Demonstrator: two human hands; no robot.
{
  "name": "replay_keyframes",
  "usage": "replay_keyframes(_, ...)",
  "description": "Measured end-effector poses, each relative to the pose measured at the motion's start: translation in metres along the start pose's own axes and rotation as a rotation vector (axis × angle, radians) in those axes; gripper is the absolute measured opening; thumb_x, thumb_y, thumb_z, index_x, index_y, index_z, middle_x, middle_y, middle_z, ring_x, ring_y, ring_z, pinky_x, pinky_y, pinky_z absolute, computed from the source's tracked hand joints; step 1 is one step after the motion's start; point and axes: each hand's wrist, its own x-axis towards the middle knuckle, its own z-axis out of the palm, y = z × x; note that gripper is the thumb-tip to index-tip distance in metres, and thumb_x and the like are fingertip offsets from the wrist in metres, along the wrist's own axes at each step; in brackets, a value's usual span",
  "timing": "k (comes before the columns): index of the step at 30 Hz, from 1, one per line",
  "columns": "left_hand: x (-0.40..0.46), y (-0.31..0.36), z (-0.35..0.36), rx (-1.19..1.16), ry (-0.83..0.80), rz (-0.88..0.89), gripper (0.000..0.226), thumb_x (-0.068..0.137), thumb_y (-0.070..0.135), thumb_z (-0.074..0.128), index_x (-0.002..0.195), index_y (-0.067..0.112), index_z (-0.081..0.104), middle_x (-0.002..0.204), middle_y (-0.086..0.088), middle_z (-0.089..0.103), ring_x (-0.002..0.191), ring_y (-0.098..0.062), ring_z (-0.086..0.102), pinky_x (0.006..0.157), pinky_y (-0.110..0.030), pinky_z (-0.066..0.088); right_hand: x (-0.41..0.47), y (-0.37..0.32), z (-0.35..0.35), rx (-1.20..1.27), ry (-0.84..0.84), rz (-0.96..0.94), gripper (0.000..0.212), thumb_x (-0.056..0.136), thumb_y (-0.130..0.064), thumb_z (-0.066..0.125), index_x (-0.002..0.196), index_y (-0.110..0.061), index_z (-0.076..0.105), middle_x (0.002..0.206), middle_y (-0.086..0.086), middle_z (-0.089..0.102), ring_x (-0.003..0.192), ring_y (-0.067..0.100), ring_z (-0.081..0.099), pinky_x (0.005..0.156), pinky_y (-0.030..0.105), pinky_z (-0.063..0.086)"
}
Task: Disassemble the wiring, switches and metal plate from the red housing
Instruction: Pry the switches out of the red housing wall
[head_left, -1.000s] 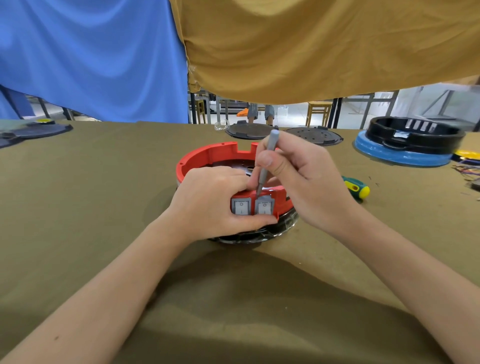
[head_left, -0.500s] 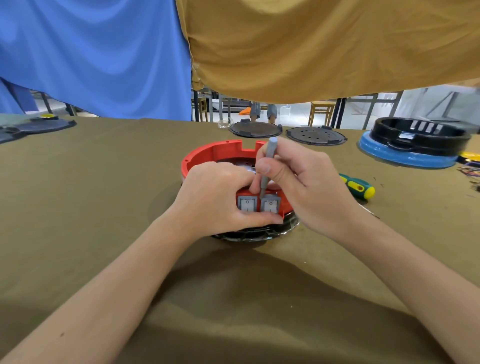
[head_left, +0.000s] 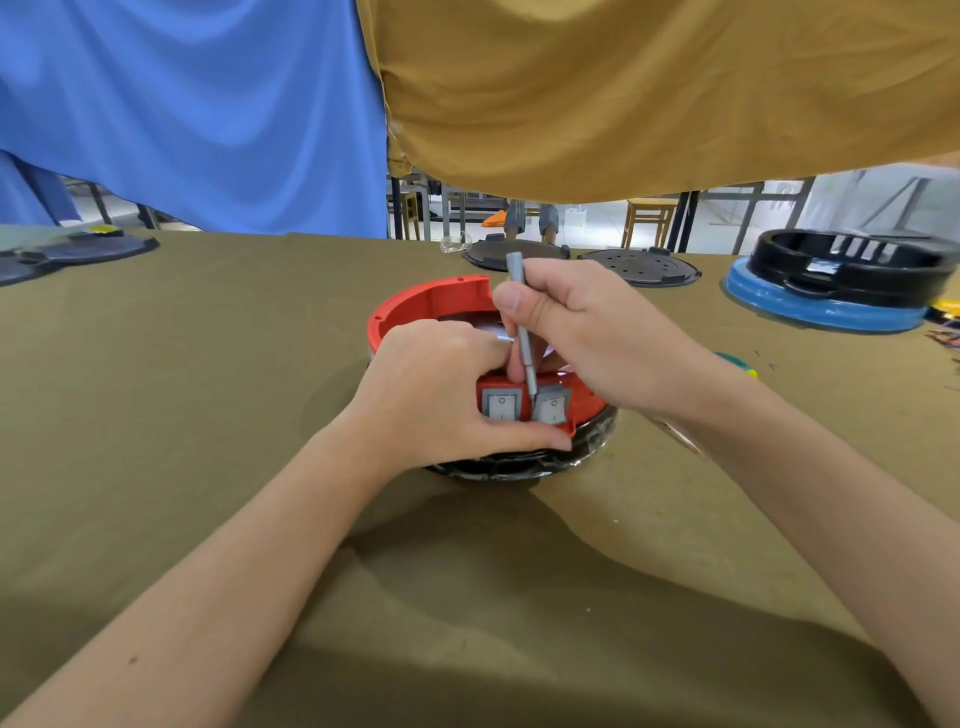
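A round red housing (head_left: 431, 299) lies on the olive cloth table over a shiny dark metal plate (head_left: 524, 464). Two grey rocker switches sit side by side in its near wall: the left switch (head_left: 501, 404) is seated flat, the right switch (head_left: 553, 407) is tilted out of its slot. My left hand (head_left: 441, 395) grips the housing's near wall, thumb under the switches. My right hand (head_left: 592, 332) holds a thin grey screwdriver (head_left: 522, 322) upright, its tip in the gap between the two switches. The wiring inside is hidden by my hands.
A green and yellow screwdriver (head_left: 740, 362) lies right of my right hand. A black ring on a blue base (head_left: 841, 283) stands at the far right. Two black round lids (head_left: 641, 267) lie behind the housing; dark parts (head_left: 78, 252) lie far left. Loose wires (head_left: 948, 338) sit at the right edge.
The screwdriver tip has gone down between the switches, and the right switch has tilted out of its slot. My left hand has kept its grip on the housing.
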Motion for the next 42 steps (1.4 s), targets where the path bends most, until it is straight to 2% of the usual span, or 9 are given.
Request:
replay_keyframes(6, 0.001, -0.001, 0.001, -0.011, 0.024, 0.025, 0.051, 0.073, 0.08, 0.058, 0.062, 0.031, 0.047, 0.055, 0.013, 0.052, 0.052, -0.009, 0.047, 0.047, -0.028, 0.037, -0.022, 0.009, 0.002, 0.012, 0.106, -0.221, 0.023, 0.102, -0.032, 0.048, 0.088, -0.017, 0.058, 0.076, -0.005, 0.07, 0.078, 0.011, 0.069, 0.072, 0.027, 0.053)
replay_keyframes(13, 0.001, -0.001, 0.0, -0.026, -0.015, 0.021, 0.052, 0.074, 0.078, 0.059, 0.069, 0.027, 0.06, 0.063, 0.013, 0.061, 0.06, -0.009, 0.058, 0.052, -0.035, 0.045, -0.024, 0.009, 0.003, -0.027, 0.056, -0.193, 0.025, 0.102, -0.029, 0.049, 0.09, -0.012, 0.062, 0.079, -0.003, 0.07, 0.079, 0.014, 0.068, 0.074, 0.044, 0.053)
replay_keyframes(15, 0.001, -0.002, 0.0, -0.026, -0.033, 0.02, 0.052, 0.074, 0.079, 0.059, 0.074, 0.027, 0.066, 0.063, 0.013, 0.061, 0.061, -0.01, 0.058, 0.053, -0.037, 0.045, -0.027, 0.01, 0.004, -0.014, 0.069, -0.198, 0.022, 0.102, -0.026, 0.05, 0.088, -0.014, 0.062, 0.079, -0.004, 0.071, 0.079, 0.012, 0.068, 0.074, 0.042, 0.053)
replay_keyframes(19, 0.001, -0.001, -0.001, -0.023, -0.001, 0.028, 0.049, 0.073, 0.078, 0.058, 0.062, 0.032, 0.044, 0.055, 0.015, 0.048, 0.052, -0.008, 0.046, 0.046, -0.032, 0.04, -0.029, 0.011, 0.004, 0.107, 0.15, -0.247, 0.017, 0.102, -0.021, 0.051, 0.087, -0.021, 0.058, 0.078, -0.004, 0.071, 0.082, 0.015, 0.07, 0.077, 0.038, 0.056)
replay_keyframes(24, 0.001, -0.001, 0.0, -0.05, -0.008, 0.022, 0.048, 0.075, 0.076, 0.06, 0.069, 0.028, 0.06, 0.064, 0.011, 0.063, 0.059, -0.012, 0.059, 0.05, -0.038, 0.046, -0.025, 0.009, 0.002, -0.051, 0.087, -0.251, 0.019, 0.104, -0.024, 0.049, 0.091, -0.014, 0.059, 0.078, -0.004, 0.07, 0.08, 0.014, 0.069, 0.073, 0.038, 0.054)
replay_keyframes(27, 0.001, 0.001, -0.002, -0.062, 0.007, 0.033, 0.038, 0.074, 0.073, 0.062, 0.07, 0.037, 0.049, 0.063, 0.016, 0.059, 0.057, -0.008, 0.056, 0.047, -0.026, 0.042, -0.02, 0.005, 0.001, -0.108, 0.048, -0.206, 0.025, 0.104, -0.03, 0.047, 0.092, -0.013, 0.06, 0.077, -0.005, 0.069, 0.076, 0.012, 0.066, 0.072, 0.036, 0.052)
replay_keyframes(31, 0.0, 0.0, -0.003, -0.024, -0.018, -0.013, 0.047, 0.074, 0.076, 0.058, 0.067, 0.03, 0.065, 0.06, 0.019, 0.055, 0.054, -0.003, 0.05, 0.051, -0.01, 0.028, -0.011, -0.004, 0.001, -0.131, -0.001, -0.13, 0.026, 0.103, -0.035, 0.047, 0.086, -0.018, 0.058, 0.07, -0.008, 0.07, 0.07, 0.005, 0.064, 0.07, 0.031, 0.05)
replay_keyframes(35, 0.0, -0.001, -0.001, -0.029, -0.015, -0.004, 0.05, 0.074, 0.075, 0.059, 0.073, 0.026, 0.071, 0.066, 0.014, 0.064, 0.059, -0.004, 0.053, 0.053, -0.014, 0.035, -0.004, -0.007, -0.001, -0.159, -0.055, -0.077, 0.028, 0.103, -0.035, 0.046, 0.084, -0.019, 0.057, 0.07, -0.008, 0.071, 0.072, 0.011, 0.065, 0.076, 0.044, 0.051)
replay_keyframes(42, 0.0, 0.0, -0.001, -0.032, -0.016, -0.015, 0.054, 0.073, 0.077, 0.058, 0.076, 0.025, 0.073, 0.069, 0.01, 0.068, 0.063, -0.01, 0.061, 0.055, -0.03, 0.048, 0.0, -0.004, 0.001, -0.129, -0.064, -0.069, 0.029, 0.104, -0.034, 0.045, 0.084, -0.016, 0.057, 0.068, -0.006, 0.071, 0.07, 0.009, 0.065, 0.076, 0.039, 0.052)
